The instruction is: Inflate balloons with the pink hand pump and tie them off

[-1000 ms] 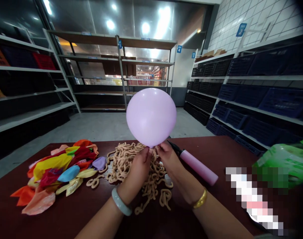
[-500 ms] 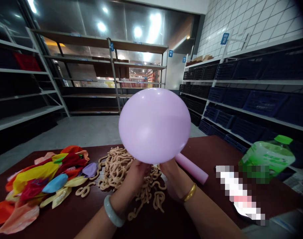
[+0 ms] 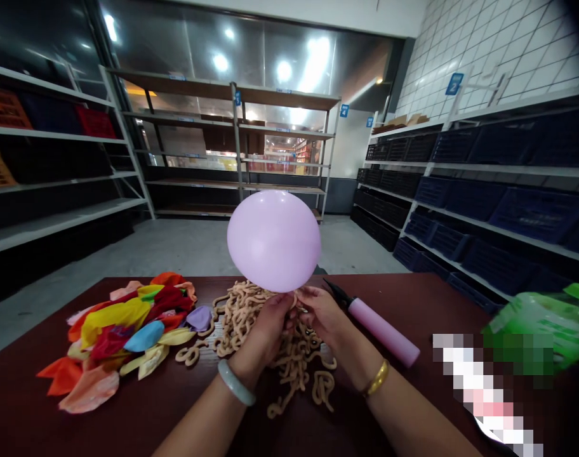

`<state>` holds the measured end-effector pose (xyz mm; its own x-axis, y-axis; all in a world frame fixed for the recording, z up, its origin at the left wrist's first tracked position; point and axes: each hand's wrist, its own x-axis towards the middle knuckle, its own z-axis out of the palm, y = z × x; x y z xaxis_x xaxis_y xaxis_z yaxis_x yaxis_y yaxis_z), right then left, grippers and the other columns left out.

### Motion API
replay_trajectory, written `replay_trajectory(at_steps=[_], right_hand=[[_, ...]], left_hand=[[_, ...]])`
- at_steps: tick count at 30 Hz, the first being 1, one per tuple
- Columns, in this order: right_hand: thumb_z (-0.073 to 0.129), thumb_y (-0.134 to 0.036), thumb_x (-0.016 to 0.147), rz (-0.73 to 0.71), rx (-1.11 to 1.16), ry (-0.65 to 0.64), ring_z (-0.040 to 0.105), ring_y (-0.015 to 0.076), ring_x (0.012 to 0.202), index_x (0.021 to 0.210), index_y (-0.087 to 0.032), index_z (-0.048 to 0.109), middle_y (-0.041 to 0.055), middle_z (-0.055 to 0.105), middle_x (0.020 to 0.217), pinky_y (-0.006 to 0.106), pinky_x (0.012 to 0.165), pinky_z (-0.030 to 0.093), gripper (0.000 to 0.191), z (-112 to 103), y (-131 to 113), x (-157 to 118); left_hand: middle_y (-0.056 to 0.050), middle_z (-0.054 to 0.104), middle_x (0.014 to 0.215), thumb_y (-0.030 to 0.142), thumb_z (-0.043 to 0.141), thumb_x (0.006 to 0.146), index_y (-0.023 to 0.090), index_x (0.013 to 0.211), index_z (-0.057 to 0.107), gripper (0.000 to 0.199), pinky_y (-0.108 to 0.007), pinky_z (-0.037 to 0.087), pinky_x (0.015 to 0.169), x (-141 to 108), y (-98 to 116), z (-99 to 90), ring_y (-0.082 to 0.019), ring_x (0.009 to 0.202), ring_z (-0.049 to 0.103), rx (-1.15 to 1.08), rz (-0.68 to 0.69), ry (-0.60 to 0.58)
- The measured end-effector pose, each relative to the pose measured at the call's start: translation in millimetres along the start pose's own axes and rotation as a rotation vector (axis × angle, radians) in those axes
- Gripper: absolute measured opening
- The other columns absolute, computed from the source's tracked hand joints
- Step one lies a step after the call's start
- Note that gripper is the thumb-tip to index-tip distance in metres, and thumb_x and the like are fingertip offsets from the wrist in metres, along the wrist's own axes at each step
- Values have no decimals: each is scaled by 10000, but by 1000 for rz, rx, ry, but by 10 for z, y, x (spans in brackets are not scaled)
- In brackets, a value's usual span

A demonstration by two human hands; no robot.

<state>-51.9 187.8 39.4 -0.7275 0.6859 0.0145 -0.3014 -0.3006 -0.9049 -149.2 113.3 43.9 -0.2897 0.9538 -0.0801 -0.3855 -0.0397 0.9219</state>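
An inflated lilac balloon (image 3: 274, 240) stands above my two hands over the table. My left hand (image 3: 274, 322) is closed at the balloon's neck, a jade-coloured bangle on its wrist. Pinched at the same neck, the fingers of my right hand (image 3: 322, 312) meet those of the left; a gold bangle circles that wrist. The neck itself is mostly hidden by fingers. Behind and below the hands spreads a heap of tan, cord-like twisted strands (image 3: 239, 311). A pink hand pump (image 3: 385, 331) with a black nozzle lies just right of my right hand.
Several uninflated coloured balloons (image 3: 113, 324) lie piled on the left of the dark red table (image 3: 175, 419). At the right are a green-and-white jug (image 3: 551, 324) and a blurred-out flat object (image 3: 484, 393). Shelving (image 3: 237, 146) and dark blue crates (image 3: 480, 254) stand beyond.
The balloon looks smaller and farther off, and no longer covers my fingers or the pump's nozzle. My hands have come together at its neck. The whole view has shifted left.
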Motion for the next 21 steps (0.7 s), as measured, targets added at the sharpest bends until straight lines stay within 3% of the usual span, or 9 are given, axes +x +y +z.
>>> replay_trajectory(at_steps=[5, 10, 14, 17, 21], right_hand=[[806, -435, 626, 3, -65, 152, 446, 83, 467, 690, -163, 587, -20, 537, 580, 202, 410, 356, 355, -124, -103, 409], [767, -323, 694, 8, -176, 307, 343, 47, 423, 636, -164, 555, -39, 489, 520, 162, 378, 271, 271, -411, -382, 1020], [756, -252, 696, -25, -301, 393, 328, 52, 426, 595, -172, 531, -52, 443, 467, 167, 383, 257, 260, -520, -559, 1277], [764, -224, 678, -103, -400, 376, 386, 66, 462, 646, -160, 589, -40, 499, 509, 184, 413, 295, 189, -377, -551, 1328], [742, -271, 745, -185, -509, 184, 575, 124, 663, 817, -124, 682, 6, 647, 750, 236, 583, 461, 175, 158, -280, 1287]], left_hand=[[61, 417, 574, 479, 632, 748, 157, 835, 538, 346, -187, 174, 403, 83, 20, -124, -59, 430, 326, -8, 56, 117], [53, 413, 598, 415, 600, 790, 151, 909, 572, 291, -178, 157, 393, 114, 16, -222, -59, 435, 329, -46, 94, 109], [55, 395, 597, 412, 579, 813, 161, 887, 543, 264, -189, 168, 393, 152, -2, -259, -65, 437, 312, -107, 143, 144], [63, 369, 594, 459, 527, 853, 175, 902, 515, 288, -201, 198, 402, 185, 15, -272, -71, 435, 290, -145, 213, 211], [38, 419, 611, 495, 407, 923, 203, 909, 504, 308, -237, 332, 470, 82, 147, -284, -112, 496, 396, 16, 462, 403]])
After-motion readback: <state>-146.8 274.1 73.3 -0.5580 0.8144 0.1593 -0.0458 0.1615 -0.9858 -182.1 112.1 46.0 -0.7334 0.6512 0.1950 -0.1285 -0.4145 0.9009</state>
